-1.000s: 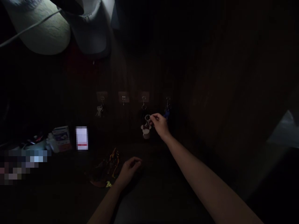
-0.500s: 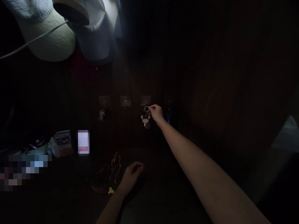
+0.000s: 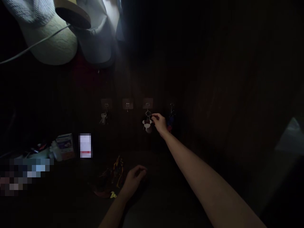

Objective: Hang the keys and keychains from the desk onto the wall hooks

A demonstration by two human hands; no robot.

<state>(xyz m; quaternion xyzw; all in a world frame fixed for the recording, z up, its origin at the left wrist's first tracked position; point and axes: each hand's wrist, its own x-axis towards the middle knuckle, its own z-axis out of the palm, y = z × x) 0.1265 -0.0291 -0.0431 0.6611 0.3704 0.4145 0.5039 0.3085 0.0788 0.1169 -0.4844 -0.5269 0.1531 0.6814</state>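
A key ring (image 3: 148, 113) with a white mouse-head charm (image 3: 147, 125) and keys hangs from the third wall hook (image 3: 147, 104). Just right of it is my right hand (image 3: 160, 123), thumb and forefinger slightly apart at the ring's edge, holding nothing. Low on the dark tabletop, my left hand (image 3: 135, 179) rests with its fingers loosely curved and a gap to the thumb; nothing shows in it. Left of that hand lies a dim pile of keys with orange cords (image 3: 118, 167), and a yellow wrench-shaped piece (image 3: 113, 194) beside the wrist.
More keys (image 3: 103, 117) hang on the leftmost hook, and a blue and red keychain (image 3: 170, 122) on the rightmost. Caps (image 3: 95, 44) and a round lamp (image 3: 72, 14) with a cable are above. A box (image 3: 65, 145) and a bottle (image 3: 55, 150) stand left.
My right hand has let go of the key ring and dropped slightly. The ring and charm now hang straight from the hook. My left hand stays in place.
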